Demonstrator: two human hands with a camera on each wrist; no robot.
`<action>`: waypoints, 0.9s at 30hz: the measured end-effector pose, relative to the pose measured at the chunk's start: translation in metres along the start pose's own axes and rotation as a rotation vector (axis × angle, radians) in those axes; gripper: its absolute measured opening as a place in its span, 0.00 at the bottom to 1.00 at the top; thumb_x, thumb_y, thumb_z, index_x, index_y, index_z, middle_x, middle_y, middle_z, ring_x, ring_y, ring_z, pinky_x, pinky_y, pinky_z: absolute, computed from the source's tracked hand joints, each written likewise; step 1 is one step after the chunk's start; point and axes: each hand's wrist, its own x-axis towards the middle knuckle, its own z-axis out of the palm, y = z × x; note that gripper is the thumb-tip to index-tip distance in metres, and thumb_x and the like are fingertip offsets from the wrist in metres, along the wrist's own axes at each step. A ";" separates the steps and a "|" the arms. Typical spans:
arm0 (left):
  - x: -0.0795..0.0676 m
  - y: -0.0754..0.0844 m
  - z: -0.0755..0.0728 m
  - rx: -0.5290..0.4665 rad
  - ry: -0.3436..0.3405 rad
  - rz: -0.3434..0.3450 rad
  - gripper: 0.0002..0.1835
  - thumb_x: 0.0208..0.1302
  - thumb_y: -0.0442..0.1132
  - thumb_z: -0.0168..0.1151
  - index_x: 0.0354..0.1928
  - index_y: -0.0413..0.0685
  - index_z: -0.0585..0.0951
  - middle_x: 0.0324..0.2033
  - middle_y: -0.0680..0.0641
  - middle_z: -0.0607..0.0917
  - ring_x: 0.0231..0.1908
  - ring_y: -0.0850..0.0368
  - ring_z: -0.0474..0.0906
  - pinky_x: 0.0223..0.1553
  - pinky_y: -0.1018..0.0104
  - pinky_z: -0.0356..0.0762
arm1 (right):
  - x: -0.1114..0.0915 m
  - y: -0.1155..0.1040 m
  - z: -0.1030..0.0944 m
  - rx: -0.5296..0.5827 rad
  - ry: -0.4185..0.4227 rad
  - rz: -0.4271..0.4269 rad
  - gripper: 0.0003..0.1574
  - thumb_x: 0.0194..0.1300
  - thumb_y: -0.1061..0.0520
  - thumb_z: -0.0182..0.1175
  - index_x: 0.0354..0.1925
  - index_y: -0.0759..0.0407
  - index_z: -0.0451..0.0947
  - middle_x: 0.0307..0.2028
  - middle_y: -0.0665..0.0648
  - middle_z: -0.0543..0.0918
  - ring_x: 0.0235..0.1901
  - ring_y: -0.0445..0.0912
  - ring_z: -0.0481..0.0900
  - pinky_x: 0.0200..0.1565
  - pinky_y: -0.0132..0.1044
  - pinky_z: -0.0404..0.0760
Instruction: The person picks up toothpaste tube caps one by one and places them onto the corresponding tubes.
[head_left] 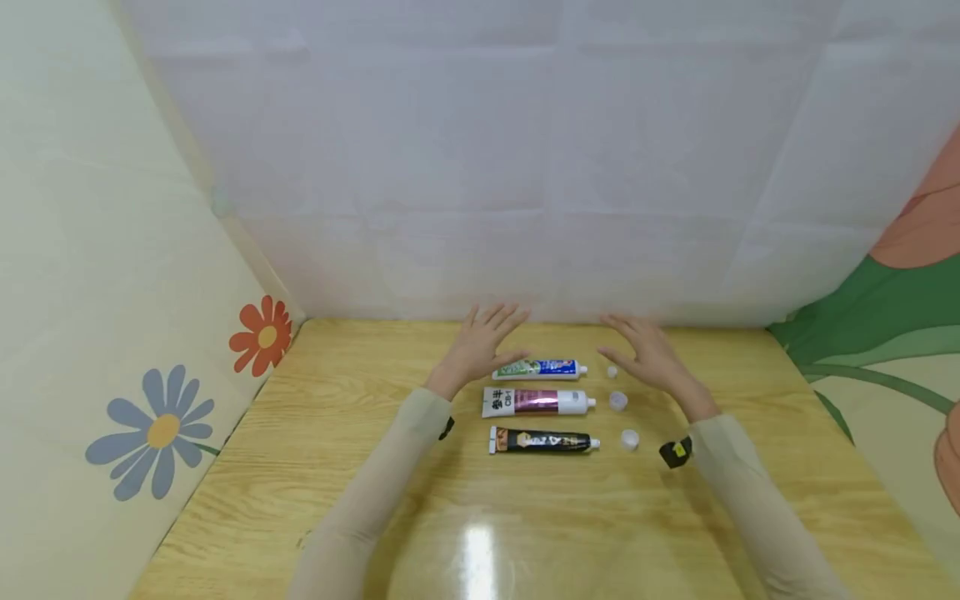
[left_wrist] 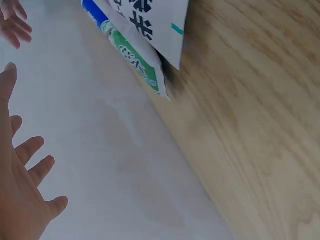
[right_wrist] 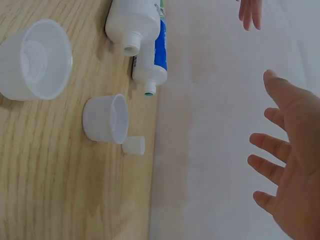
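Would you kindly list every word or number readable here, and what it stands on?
"参半": white-and-maroon tube, near its flat end.
"CB-1", probably: same tube; slightly blurred.
The tube's smaller print: unreadable.
Black tube: lettering too blurred to read.
Green-and-blue tube: lettering too small and blurred to read.

PLACE: screened-off nook, building type cannot be told | 12 o'clock: creased white sheet (head_left: 525, 167) hangs behind the table (head_left: 570, 525) | 8 to 9 o'clock: cream panel (head_left: 75, 250) shows blue-grey flower (head_left: 162, 432), red flower (head_left: 266, 337) | 3 o'clock: printed panel (head_left: 877, 421) shows green leaves (head_left: 892, 296) | 6 o'clock: glossy wood-grain tabletop reflects light
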 end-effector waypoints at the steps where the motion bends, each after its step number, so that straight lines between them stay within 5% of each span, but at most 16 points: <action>1: 0.000 0.000 0.001 -0.009 -0.003 0.000 0.39 0.63 0.65 0.47 0.72 0.61 0.50 0.71 0.47 0.54 0.71 0.47 0.45 0.68 0.42 0.30 | -0.001 0.001 0.001 0.015 0.000 0.002 0.37 0.66 0.41 0.52 0.69 0.51 0.57 0.66 0.62 0.63 0.64 0.61 0.59 0.64 0.62 0.53; 12: -0.002 -0.008 0.016 -0.022 -0.006 0.038 0.39 0.63 0.60 0.52 0.72 0.57 0.52 0.69 0.45 0.58 0.68 0.44 0.53 0.67 0.38 0.45 | -0.007 0.017 0.016 0.058 0.024 0.033 0.34 0.65 0.44 0.56 0.64 0.58 0.64 0.60 0.65 0.69 0.59 0.62 0.64 0.60 0.63 0.58; 27: 0.001 -0.010 0.031 -0.116 -0.089 0.009 0.39 0.64 0.61 0.50 0.72 0.58 0.49 0.68 0.43 0.60 0.67 0.41 0.55 0.65 0.38 0.51 | -0.021 0.036 0.025 0.105 0.021 0.116 0.31 0.63 0.46 0.58 0.59 0.61 0.70 0.46 0.65 0.76 0.45 0.59 0.73 0.49 0.56 0.66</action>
